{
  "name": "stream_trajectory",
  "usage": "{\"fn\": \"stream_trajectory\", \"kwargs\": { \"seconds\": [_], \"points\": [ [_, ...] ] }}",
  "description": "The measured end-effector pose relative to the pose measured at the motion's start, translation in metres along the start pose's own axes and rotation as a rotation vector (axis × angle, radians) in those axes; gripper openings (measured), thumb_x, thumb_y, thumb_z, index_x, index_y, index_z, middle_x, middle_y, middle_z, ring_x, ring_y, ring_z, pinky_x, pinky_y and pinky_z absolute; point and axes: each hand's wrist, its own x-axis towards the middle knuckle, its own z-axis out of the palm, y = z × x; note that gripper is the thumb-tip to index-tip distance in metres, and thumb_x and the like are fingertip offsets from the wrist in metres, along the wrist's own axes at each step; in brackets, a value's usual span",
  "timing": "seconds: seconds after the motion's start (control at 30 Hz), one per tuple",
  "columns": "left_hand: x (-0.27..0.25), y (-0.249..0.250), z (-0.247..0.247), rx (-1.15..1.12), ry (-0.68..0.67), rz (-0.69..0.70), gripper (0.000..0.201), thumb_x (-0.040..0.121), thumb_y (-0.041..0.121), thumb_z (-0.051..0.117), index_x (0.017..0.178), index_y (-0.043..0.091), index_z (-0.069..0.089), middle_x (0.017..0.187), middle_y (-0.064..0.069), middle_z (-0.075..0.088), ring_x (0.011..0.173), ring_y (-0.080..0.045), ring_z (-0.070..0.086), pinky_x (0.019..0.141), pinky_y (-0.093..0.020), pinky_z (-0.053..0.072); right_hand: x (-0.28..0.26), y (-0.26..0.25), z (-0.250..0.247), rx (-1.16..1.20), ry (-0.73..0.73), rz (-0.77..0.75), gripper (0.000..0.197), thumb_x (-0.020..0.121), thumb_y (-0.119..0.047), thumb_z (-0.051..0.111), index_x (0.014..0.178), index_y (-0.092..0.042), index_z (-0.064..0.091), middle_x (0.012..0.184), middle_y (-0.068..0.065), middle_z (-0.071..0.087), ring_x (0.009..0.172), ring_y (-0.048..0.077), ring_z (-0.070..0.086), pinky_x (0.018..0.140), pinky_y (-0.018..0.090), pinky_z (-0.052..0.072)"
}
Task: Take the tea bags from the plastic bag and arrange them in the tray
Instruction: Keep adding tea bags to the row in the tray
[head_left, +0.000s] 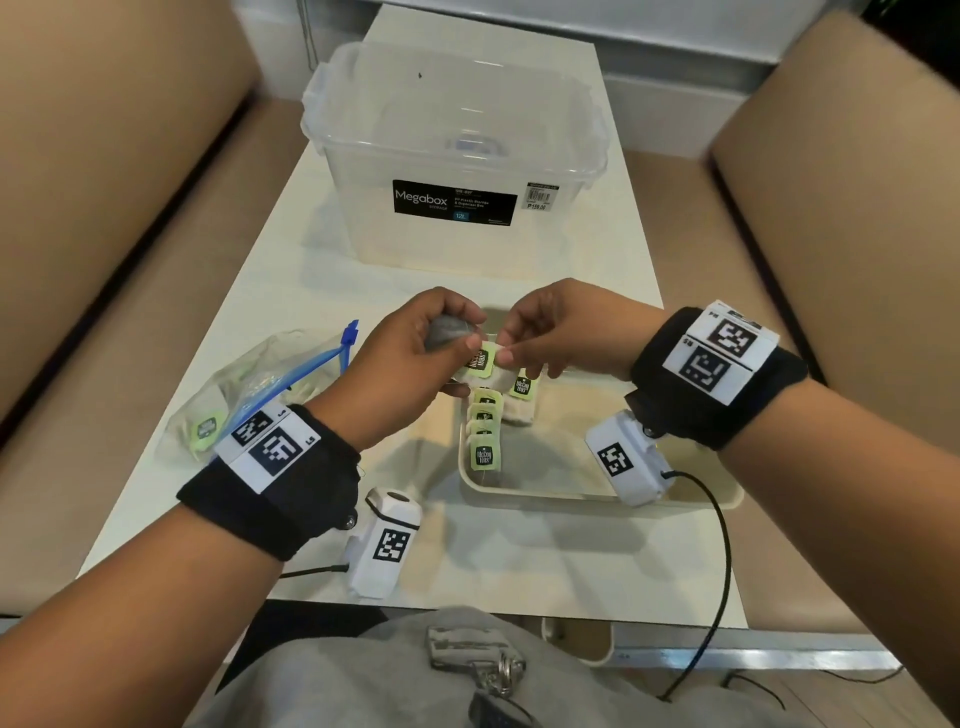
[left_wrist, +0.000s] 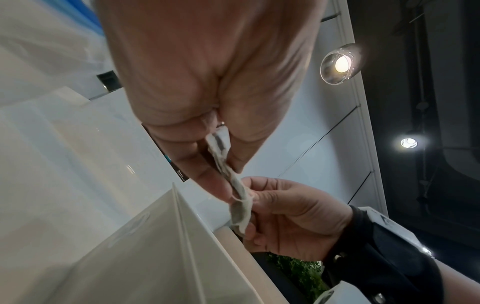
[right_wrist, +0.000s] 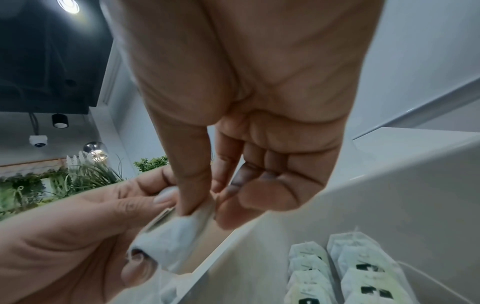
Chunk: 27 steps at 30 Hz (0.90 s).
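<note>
Both hands meet above the far left corner of the cream tray (head_left: 519, 498). My left hand (head_left: 415, 358) grips a bunch of white tea bags (head_left: 447, 332), seen edge-on in the left wrist view as tea bags (left_wrist: 237, 197). My right hand (head_left: 545, 338) pinches the tea bag with the green tag (head_left: 480, 361) at its edge; the right wrist view shows that tea bag (right_wrist: 176, 232) between its thumb and fingers. A row of tea bags (head_left: 485, 431) with green tags lies in the tray, plus another tea bag (head_left: 522, 395) beside it. The clear plastic bag (head_left: 249, 395) lies at the left with more tea bags inside.
A clear lidded storage box (head_left: 447, 156) stands at the far end of the white table (head_left: 519, 561). Tan padded seats (head_left: 104, 260) flank the table on both sides. A black cable (head_left: 724, 566) trails off the right wrist over the table's near edge.
</note>
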Motion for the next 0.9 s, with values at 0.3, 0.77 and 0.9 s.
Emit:
{"fn": "stream_trajectory", "kwargs": {
  "seconds": [0.3, 0.77, 0.9],
  "points": [
    [0.003, -0.002, -0.001, 0.066, 0.080, -0.052, 0.023, 0.091, 0.031, 0.064, 0.098, 0.009, 0.064, 0.084, 0.004, 0.070, 0.074, -0.013, 0.070, 0.060, -0.026, 0.055, -0.003, 0.015, -0.007, 0.475, -0.042, 0.041, 0.010, 0.083, 0.005, 0.065, 0.088, 0.001, 0.058, 0.086, 0.026, 0.064, 0.066, 0.022, 0.069, 0.072, 0.030, 0.058],
    [0.008, -0.009, 0.006, 0.416, 0.047, 0.051, 0.007, 0.087, 0.029, 0.071, 0.089, 0.023, 0.069, 0.083, 0.010, 0.067, 0.074, -0.003, 0.061, 0.068, -0.024, 0.046, 0.002, 0.006, -0.012, -0.225, 0.203, -0.102, 0.005, 0.083, -0.016, 0.072, 0.086, -0.013, 0.070, 0.063, -0.005, 0.066, 0.049, -0.002, 0.057, 0.056, 0.013, 0.048],
    [0.005, -0.011, 0.000, 0.354, 0.091, -0.004, 0.007, 0.092, 0.028, 0.064, 0.090, 0.022, 0.068, 0.087, 0.002, 0.071, 0.076, -0.012, 0.069, 0.068, -0.028, 0.049, 0.009, 0.021, -0.012, -0.489, 0.133, 0.028, 0.003, 0.085, -0.014, 0.066, 0.084, -0.015, 0.069, 0.061, -0.009, 0.066, 0.056, 0.002, 0.064, 0.052, 0.011, 0.043]
  ]
}}
